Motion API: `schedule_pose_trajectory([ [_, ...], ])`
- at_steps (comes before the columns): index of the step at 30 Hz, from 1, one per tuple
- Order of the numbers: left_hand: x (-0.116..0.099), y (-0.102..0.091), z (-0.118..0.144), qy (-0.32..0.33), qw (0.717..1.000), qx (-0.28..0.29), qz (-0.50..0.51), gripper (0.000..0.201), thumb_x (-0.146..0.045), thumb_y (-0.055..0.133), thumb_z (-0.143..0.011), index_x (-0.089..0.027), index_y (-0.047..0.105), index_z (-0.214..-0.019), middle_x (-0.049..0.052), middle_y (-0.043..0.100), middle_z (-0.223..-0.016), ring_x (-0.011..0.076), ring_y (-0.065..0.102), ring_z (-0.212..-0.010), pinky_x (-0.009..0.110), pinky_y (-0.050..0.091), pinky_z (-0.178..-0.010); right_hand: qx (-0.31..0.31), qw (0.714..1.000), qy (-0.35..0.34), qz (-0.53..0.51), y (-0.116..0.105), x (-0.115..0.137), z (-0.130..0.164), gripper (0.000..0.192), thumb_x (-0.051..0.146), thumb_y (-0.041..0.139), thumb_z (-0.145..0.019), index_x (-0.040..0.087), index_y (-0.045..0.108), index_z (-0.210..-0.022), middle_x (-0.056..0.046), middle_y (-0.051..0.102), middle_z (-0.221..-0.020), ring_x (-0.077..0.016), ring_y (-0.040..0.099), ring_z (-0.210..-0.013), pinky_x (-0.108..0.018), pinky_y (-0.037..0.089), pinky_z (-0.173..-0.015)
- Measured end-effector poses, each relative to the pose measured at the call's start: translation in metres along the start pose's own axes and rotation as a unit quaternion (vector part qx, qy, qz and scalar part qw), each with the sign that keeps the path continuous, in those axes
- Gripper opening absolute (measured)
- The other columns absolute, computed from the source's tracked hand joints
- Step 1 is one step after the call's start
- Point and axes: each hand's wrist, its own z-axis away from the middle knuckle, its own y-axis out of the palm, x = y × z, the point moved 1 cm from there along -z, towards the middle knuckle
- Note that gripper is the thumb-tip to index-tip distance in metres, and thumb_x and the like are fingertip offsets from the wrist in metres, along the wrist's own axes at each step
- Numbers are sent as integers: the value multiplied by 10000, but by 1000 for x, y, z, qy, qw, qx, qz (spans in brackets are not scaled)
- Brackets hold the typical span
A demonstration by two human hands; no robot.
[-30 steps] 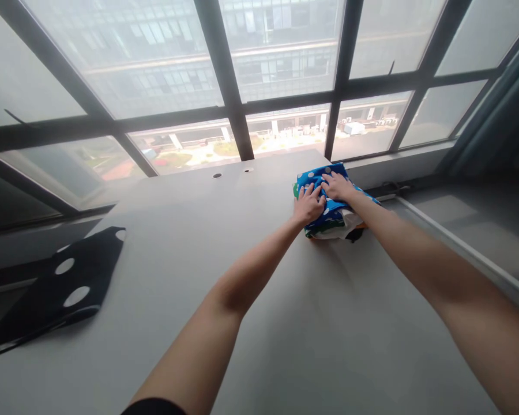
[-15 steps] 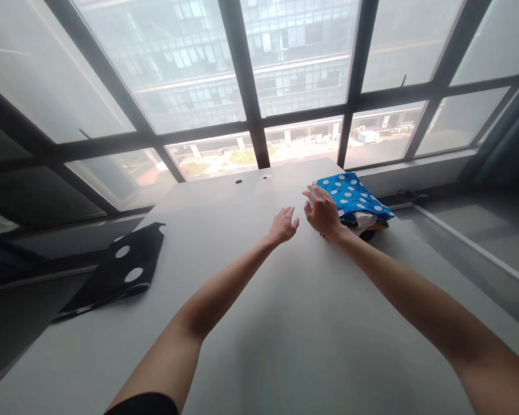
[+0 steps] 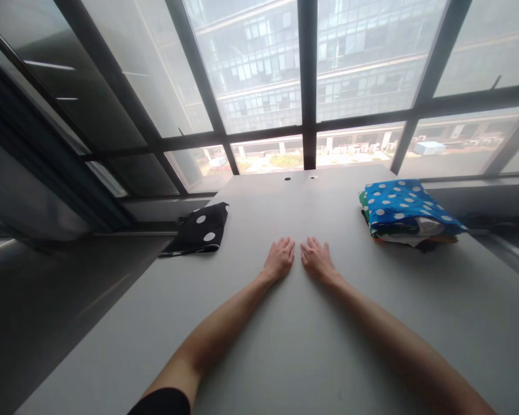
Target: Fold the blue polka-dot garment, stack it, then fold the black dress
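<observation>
Rested left hand (image 3: 279, 258) and right hand (image 3: 317, 260), with fingers slightly spread, on table (image 3: 303, 334), left of dotted blue cloth stack (image 3: 400, 200).

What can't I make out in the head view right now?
All in the head view:
- Most of the folded stack's lower layers: covered by the blue dotted cloth.
- Palms of the left hand and right hand: hidden by the hands themselves.
- Right upper arm: cut off by the bottom edge.
- Black dotted cloth's underside: hidden by its top.
</observation>
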Motion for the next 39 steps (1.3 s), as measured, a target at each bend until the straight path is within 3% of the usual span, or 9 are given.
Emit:
schedule_pose_trajectory([
  [8, 3, 5, 0, 19, 999, -18, 30, 450, -334, 442, -1066, -279, 568, -1494, 83, 430, -1657, 285, 360, -1544, 543, 266, -1266, 53, 994, -78, 55, -3, -5, 7, 511, 326, 389, -1066, 295, 495, -1565, -125, 386, -1675, -377, 268, -1566, -745, 187, -1191],
  [12, 16, -8, -5, -7, 998, -48, 41, 376, -326, 557, -1014, -284, 673, -1369, 43, 587, -1535, 209, 495, -1450, 394, 338, -1249, 56, 994, -78, 55, -2, -9, 7, 491, 328, 414, -1060, 278, 535, -1533, -117, 398, -1670, -363, 275, -1566, -723, 198, -1203],
  [14, 37, -24, -8, -57, 994, -83, 30, 393, -277, 570, -993, -257, 664, -1374, 61, 612, -1506, 208, 510, -1433, 401, 318, -1262, 58, 994, -82, 50, -1, -11, 7, 487, 321, 429, -1054, 263, 549, -1522, -118, 394, -1672, -362, 279, -1566, -721, 201, -1206],
  [16, 70, -45, -4, -129, 983, -132, 11, 468, -212, 529, -990, -212, 591, -1454, 114, 540, -1570, 259, 413, -1508, 525, 215, -1293, 60, 994, -83, 46, 0, -14, 7, 486, 317, 432, -1052, 250, 553, -1518, -116, 390, -1674, -361, 278, -1568, -720, 199, -1210],
  [20, 150, -78, 21, -325, 917, -229, -33, 623, -201, 568, -954, -173, 450, -1565, 161, 379, -1674, 329, 207, -1597, 647, 131, -1272, 59, 994, -82, 42, 4, -17, 5, 484, 332, 421, -1057, 255, 557, -1514, -103, 395, -1673, -355, 270, -1573, -722, 196, -1213],
  [22, 181, -82, 36, -400, 889, -224, -22, 658, -268, 605, -950, -159, 438, -1577, 177, 359, -1681, 363, 216, -1590, 654, 193, -1252, 60, 994, -81, 43, 6, -18, 4, 485, 337, 422, -1054, 260, 558, -1513, -103, 391, -1675, -356, 271, -1573, -732, 198, -1207],
  [25, 202, -78, 46, -428, 883, -192, 5, 545, -283, 512, -1004, -164, 511, -1536, 161, 400, -1663, 372, 275, -1569, 626, 298, -1220, 57, 994, -76, 44, 8, -19, 3, 485, 337, 430, -1048, 265, 565, -1508, -104, 394, -1673, -355, 274, -1572, -736, 202, -1201],
  [33, 171, -77, 29, -386, 908, -161, -7, 428, -181, 390, -1032, -103, 657, -1357, 231, 685, -1348, 397, 449, -1461, 662, 244, -1211, 48, 996, -72, 30, 5, -17, 4, 487, 350, 438, -1038, 271, 581, -1497, -107, 414, -1662, -345, 286, -1567, -714, 193, -1210],
  [39, 82, -52, 19, -265, 957, -117, -1, 397, -202, 380, -1050, -202, 732, -1233, 195, 696, -1319, 395, 529, -1386, 647, 371, -1147, -39, 994, -26, -97, 1, -16, 1, 459, 329, 476, -979, 260, 665, -1391, -103, 603, -1511, -315, 480, -1452, -627, 219, -1243],
])
